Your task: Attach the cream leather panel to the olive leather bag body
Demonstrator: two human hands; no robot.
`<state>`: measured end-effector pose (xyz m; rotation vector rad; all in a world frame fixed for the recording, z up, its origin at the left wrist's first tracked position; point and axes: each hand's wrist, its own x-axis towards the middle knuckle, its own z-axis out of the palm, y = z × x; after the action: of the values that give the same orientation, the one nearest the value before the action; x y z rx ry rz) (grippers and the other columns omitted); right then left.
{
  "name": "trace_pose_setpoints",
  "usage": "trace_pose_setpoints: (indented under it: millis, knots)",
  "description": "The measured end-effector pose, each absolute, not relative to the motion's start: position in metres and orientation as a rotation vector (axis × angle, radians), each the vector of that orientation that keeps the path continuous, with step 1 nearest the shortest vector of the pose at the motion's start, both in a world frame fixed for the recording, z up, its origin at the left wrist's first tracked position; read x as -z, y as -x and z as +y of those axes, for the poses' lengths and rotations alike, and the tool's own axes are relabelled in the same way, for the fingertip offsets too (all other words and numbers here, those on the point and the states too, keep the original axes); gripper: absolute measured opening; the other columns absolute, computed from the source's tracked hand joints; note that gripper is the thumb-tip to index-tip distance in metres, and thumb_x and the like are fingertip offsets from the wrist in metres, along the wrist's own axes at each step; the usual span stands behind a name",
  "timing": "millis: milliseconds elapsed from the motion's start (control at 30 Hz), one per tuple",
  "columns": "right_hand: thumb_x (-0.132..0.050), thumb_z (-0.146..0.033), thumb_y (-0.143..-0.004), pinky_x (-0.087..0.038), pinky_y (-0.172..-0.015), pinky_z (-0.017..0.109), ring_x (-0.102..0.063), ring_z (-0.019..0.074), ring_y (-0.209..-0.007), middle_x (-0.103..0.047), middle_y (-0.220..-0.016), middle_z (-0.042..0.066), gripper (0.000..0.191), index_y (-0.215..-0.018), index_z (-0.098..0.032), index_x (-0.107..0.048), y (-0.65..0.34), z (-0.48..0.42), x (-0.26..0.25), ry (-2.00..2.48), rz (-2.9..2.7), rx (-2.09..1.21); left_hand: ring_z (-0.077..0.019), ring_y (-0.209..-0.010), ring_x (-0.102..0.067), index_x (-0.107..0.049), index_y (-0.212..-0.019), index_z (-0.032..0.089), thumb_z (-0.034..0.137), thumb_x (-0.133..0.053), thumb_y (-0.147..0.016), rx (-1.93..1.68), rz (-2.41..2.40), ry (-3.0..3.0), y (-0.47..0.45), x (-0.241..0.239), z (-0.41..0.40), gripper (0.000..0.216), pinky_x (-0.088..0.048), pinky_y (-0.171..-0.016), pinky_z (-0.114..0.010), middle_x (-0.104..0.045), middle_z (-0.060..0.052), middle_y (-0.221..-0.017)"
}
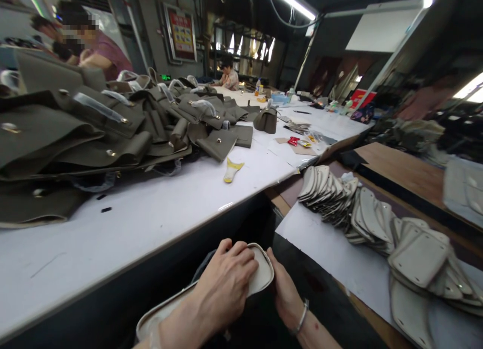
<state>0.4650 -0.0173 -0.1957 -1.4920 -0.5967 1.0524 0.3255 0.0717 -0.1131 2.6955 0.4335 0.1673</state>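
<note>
Low in front of me, over my lap, lies a long cream panel point(263, 274) with rounded ends and a raised, darker-edged rim. My left hand point(231, 274) rests across it with curled fingers gripping near its far end. Against the rounded tip on the right is my right hand point(284, 288), wearing a bracelet; its thumb side touches the rim and its other fingers are partly hidden. The left forearm covers much of the panel's middle.
A white table point(151, 233) runs along ahead, heaped at left with dark olive bag pieces point(128, 133). A yellow-edged tool point(233, 170) lies near its edge. On the right, a lower surface holds stacked cream panels point(418, 258). People point(107, 52) work at back left and farther back.
</note>
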Motion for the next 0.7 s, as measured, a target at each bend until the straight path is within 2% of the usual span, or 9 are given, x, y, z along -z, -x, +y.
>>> trace_pose_setpoints:
  millis: [67, 133, 233, 367, 467, 567, 700]
  knots:
    - [-0.039, -0.065, -0.094, -0.054, -0.083, 0.038, -0.065, 0.0264, -0.099, -0.071, -0.107, 0.009, 0.059, -0.116, -0.019, -0.068, -0.464, -0.035, 0.188, 1.449, -0.543, -1.083, -0.0231, -0.104, -0.053, -0.057, -0.088, 0.021, 0.019, -0.054, -0.085, -0.145, 0.368, -2.704, -0.327, 0.111, 0.075, 0.005, -0.030, -0.093, -0.046, -0.065, -0.003, -0.100]
    - [-0.043, -0.060, -0.095, -0.048, -0.099, 0.039, -0.058, 0.0259, -0.117, -0.066, -0.125, 0.007, 0.053, -0.127, -0.022, -0.062, -0.462, -0.050, 0.180, 1.478, -0.566, -1.044, -0.0227, -0.108, -0.053, -0.057, -0.093, 0.022, 0.019, -0.056, -0.085, -0.139, 0.254, -2.709, -0.328, 0.111, 0.075, 0.009, -0.027, -0.095, -0.046, -0.065, -0.002, -0.105]
    - [-0.052, -0.055, -0.093, -0.039, -0.110, 0.039, -0.053, 0.0245, -0.125, -0.061, -0.133, 0.007, 0.047, -0.129, -0.024, -0.060, -0.460, -0.061, 0.171, 1.645, -0.684, -0.906, -0.0201, -0.119, -0.050, -0.055, -0.105, 0.025, 0.019, -0.057, -0.086, -0.145, 0.120, -2.668, -0.330, 0.112, 0.073, 0.019, -0.023, -0.100, -0.042, -0.064, 0.001, -0.116]
    - [-0.055, -0.051, -0.092, -0.041, -0.107, 0.039, -0.056, 0.0240, -0.120, -0.062, -0.128, 0.007, 0.044, -0.128, -0.026, -0.061, -0.460, -0.061, 0.164, 1.800, -0.781, -0.826, -0.0197, -0.119, -0.051, -0.056, -0.107, 0.024, 0.016, -0.055, -0.087, -0.110, 0.076, -2.686, -0.329, 0.111, 0.075, 0.021, -0.025, -0.099, -0.040, -0.064, 0.000, -0.118]
    - [-0.053, -0.051, -0.092, -0.041, -0.107, 0.040, -0.054, 0.0250, -0.123, -0.058, -0.135, 0.005, 0.046, -0.132, -0.028, -0.057, -0.455, -0.061, 0.160, 1.784, -0.752, -0.905, -0.0190, -0.113, -0.055, -0.058, -0.105, 0.026, 0.015, -0.057, -0.083, -0.112, 0.073, -2.665, -0.325, 0.108, 0.083, 0.025, -0.026, -0.097, -0.040, -0.065, 0.002, -0.117]
    - [-0.057, -0.053, -0.088, -0.050, -0.092, 0.039, -0.058, 0.0272, -0.115, -0.056, -0.140, 0.006, 0.055, -0.136, -0.027, -0.051, -0.444, -0.061, 0.155, 1.771, -0.649, -0.930, -0.0183, -0.113, -0.057, -0.061, -0.110, 0.029, 0.013, -0.057, -0.078, -0.109, 0.026, -2.621, -0.321, 0.105, 0.094, 0.036, -0.026, -0.100, -0.040, -0.065, 0.004, -0.121]
    - [-0.063, -0.055, -0.081, -0.050, -0.066, 0.032, -0.063, 0.0259, -0.096, -0.065, -0.122, 0.008, 0.064, -0.135, -0.023, -0.050, -0.432, -0.059, 0.152, 1.798, -0.556, -0.913, -0.0182, -0.113, -0.057, -0.062, -0.109, 0.028, 0.012, -0.054, -0.081, -0.095, -0.078, -2.592, -0.319, 0.103, 0.104, 0.034, -0.026, -0.100, -0.039, -0.067, 0.004, -0.120]
